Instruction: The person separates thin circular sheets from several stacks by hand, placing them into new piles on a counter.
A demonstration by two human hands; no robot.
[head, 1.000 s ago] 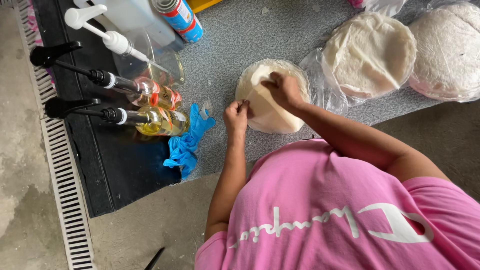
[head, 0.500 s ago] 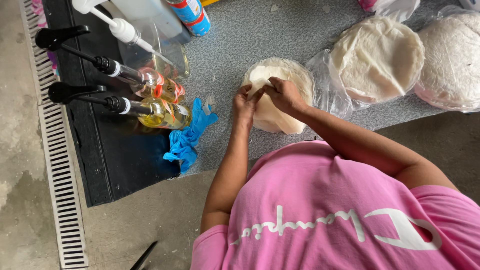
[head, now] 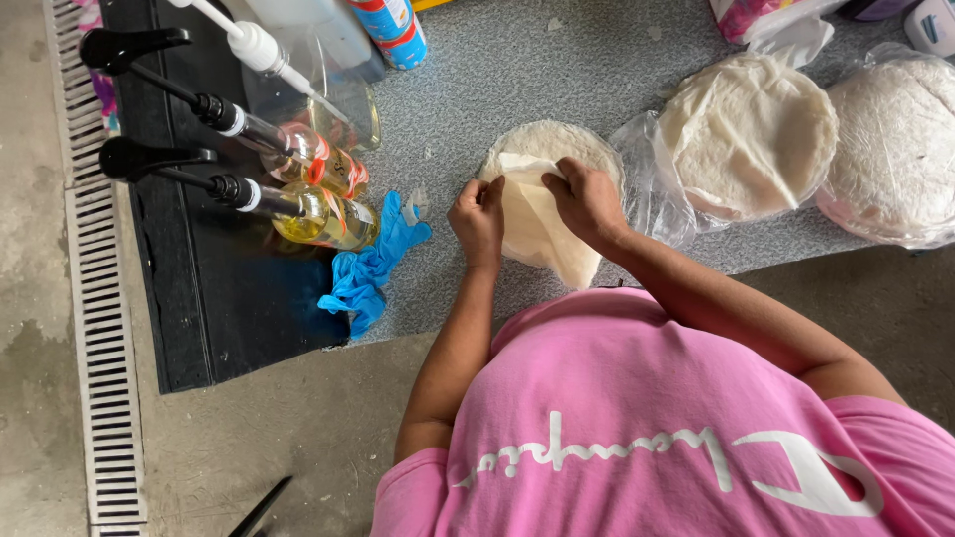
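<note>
**Peeling one thin round sheet off the pile**

Grey speckled counter point(head: 497, 70) holds a small pile of thin white round sheets point(head: 557, 149). Half a second ago both hands met at the pile's left edge; now they are a bit apart, and the top white sheet point(head: 542, 234) is lifted and pulled toward the person. So it is coming free. The left hand point(head: 477, 221) pinches its left edge with closed fingers. The right hand point(head: 587, 204) pinches its top edge. The sheet's long way runs from the pile down toward the pink shirt point(head: 647, 428), its loose end pointing at the person.
</note>
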